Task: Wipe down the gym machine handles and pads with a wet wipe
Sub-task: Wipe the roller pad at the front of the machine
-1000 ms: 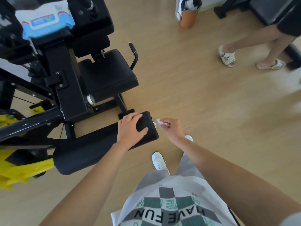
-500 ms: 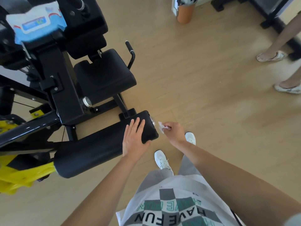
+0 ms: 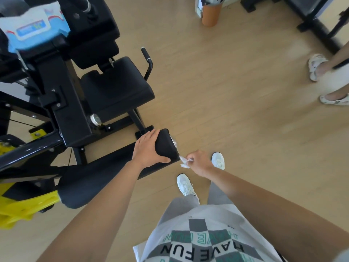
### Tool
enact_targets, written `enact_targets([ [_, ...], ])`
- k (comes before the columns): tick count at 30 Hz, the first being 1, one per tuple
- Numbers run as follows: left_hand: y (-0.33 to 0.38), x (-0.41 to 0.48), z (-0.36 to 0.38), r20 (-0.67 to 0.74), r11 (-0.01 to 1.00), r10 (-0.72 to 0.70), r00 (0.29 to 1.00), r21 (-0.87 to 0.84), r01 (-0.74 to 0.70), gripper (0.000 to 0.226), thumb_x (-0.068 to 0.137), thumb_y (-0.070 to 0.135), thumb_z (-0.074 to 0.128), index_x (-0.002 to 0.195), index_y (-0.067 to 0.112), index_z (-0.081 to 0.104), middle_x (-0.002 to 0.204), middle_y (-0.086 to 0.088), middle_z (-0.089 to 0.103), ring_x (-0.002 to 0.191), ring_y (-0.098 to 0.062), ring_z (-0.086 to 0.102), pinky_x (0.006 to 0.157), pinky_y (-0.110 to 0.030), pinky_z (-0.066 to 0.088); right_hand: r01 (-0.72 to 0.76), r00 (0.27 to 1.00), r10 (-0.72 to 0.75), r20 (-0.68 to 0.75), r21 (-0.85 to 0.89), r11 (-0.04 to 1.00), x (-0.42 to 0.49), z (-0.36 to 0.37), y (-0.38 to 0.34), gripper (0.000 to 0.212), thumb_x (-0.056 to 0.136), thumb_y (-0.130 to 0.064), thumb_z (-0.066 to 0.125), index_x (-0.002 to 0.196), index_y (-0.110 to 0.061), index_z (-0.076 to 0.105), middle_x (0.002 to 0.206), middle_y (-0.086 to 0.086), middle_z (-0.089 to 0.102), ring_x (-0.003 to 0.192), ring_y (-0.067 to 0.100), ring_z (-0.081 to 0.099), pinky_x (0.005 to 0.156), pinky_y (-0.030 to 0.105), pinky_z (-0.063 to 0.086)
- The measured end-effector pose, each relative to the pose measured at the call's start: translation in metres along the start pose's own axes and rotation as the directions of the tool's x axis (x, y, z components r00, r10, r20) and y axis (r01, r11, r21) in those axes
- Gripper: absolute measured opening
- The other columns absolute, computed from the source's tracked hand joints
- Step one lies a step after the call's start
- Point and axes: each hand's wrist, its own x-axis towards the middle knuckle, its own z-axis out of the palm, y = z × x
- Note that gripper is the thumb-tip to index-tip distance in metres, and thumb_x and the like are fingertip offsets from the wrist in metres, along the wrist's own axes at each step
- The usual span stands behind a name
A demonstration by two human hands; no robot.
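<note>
Roller pad (image 3: 105, 178) end, five o'clock of the seat (image 3: 115, 86): our left hand (image 3: 148, 150) grips it, right hand (image 3: 201, 164) fingers (image 3: 192, 157) pinch the wet wipe (image 3: 184, 163); next we should rub that end.

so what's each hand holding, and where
Left hand grips the pad near its end; right hand pinches a crumpled wipe, part sticking out toward the pad.

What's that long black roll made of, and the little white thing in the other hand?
The black roll looks like foam padding under a matte, faintly textured cover, perhaps vinyl; the left hand grips its rounded end. Its end cap shines silver, probably metal. The white thing, pinched by the right hand, looks thin and crumpled: likely a damp fabric wipe.
</note>
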Motion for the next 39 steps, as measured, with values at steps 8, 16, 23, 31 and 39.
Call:
enact_targets([
  [8,-0.004,-0.025,0.005,-0.229,0.982,-0.02,0.973,-0.189,-0.024,0.08,0.07,0.05,0.089,0.141,0.038,0.052,0.138,0.016,0.046,0.129,-0.011,0.039,0.113,-0.04,0.036,-0.049,0.991,0.071,-0.11,0.195,0.979,0.012,-0.026,-0.009,0.018,0.089,-0.009,0.057,0.071,-0.014,0.06,0.065,-0.003,0.042,0.063,0.018,0.038,0.058,0.031,0.03],
  [16,0.025,-0.064,0.064,-0.469,1.0,-0.019,0.883,-0.006,0.019,0.072,0.086,0.037,0.077,0.151,0.021,0.049,0.157,-0.006,0.045,0.154,-0.028,0.028,0.127,-0.048,0.021,-0.047,0.997,0.062,-0.044,0.278,0.959,0.01,0.004,-0.027,0.038,0.089,-0.004,0.057,0.057,-0.02,0.046,0.06,-0.003,0.041,0.057,0.012,0.033,0.053,0.025,0.027],
  [23,0.008,-0.044,0.042,-0.268,0.989,0.015,0.963,0.146,0.025,0.115,0.074,0.066,0.076,0.163,0.023,0.018,0.169,-0.002,0.021,0.159,-0.023,0.01,0.13,-0.044,0.005,-0.071,0.997,0.066,0.048,0.113,0.991,0.01,-0.014,-0.017,0.032,0.084,-0.002,0.055,0.058,-0.014,0.04,0.058,-0.003,0.029,0.054,0.016,0.026,0.048,0.027,0.019],
  [31,-0.008,0.001,0.006,-0.047,0.993,-0.019,0.999,0.119,0.025,0.132,0.057,0.096,0.06,0.162,0.028,0.016,0.165,0.007,0.03,0.15,-0.018,0.031,0.123,-0.043,0.026,0.034,0.996,-0.007,-0.084,0.32,0.947,0.017,-0.019,-0.038,0.019,0.094,-0.01,0.059,0.097,-0.023,0.073,0.067,-0.018,0.048,0.055,0.0,0.044,0.053,0.012,0.033],
  [39,-0.01,0.007,-0.005,0.019,0.999,-0.02,1.0,0.049,0.019,0.126,0.06,0.093,0.063,0.161,0.032,0.02,0.164,0.012,0.032,0.149,-0.017,0.034,0.117,-0.044,0.035,0.021,0.999,-0.014,-0.049,0.13,0.991,0.003,-0.003,-0.022,0.032,0.085,-0.002,0.058,0.058,-0.006,0.042,0.06,0.002,0.03,0.061,0.018,0.025,0.055,0.031,0.02],
])
